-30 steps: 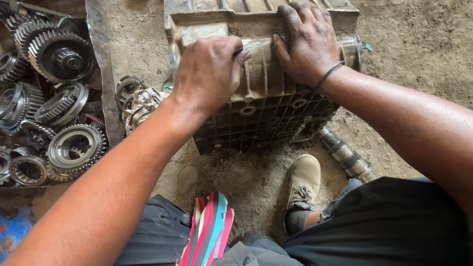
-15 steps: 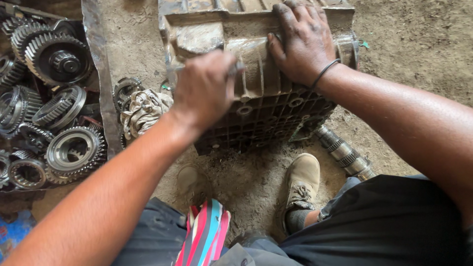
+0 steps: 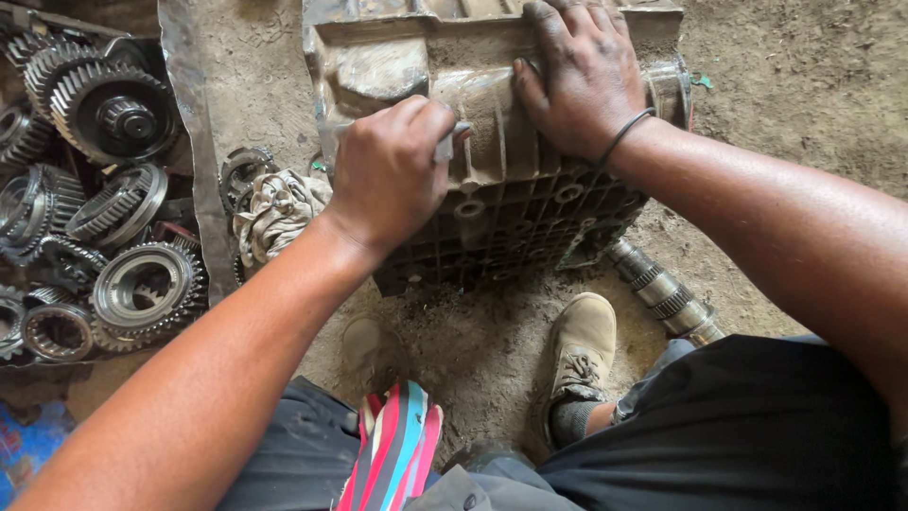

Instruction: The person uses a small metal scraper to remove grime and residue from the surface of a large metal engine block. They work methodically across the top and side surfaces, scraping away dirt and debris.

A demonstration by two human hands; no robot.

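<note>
While right hand (image 3: 582,76) presses the housing (image 3: 511,180), left hand (image 3: 392,170) grips a tool on it.

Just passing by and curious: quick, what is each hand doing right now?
Left hand: closed around a small tool against the metal housing.
Right hand: open, flat on the housing, holding nothing.

This looks like a rough vehicle repair workshop with a bare dirt floor (image 3: 785,76). Greasy steel gears (image 3: 113,114) sit heaped in a tray beside a grimy cast gearbox casing (image 3: 511,218), and a splined shaft (image 3: 662,293) lies in the dust.
</note>
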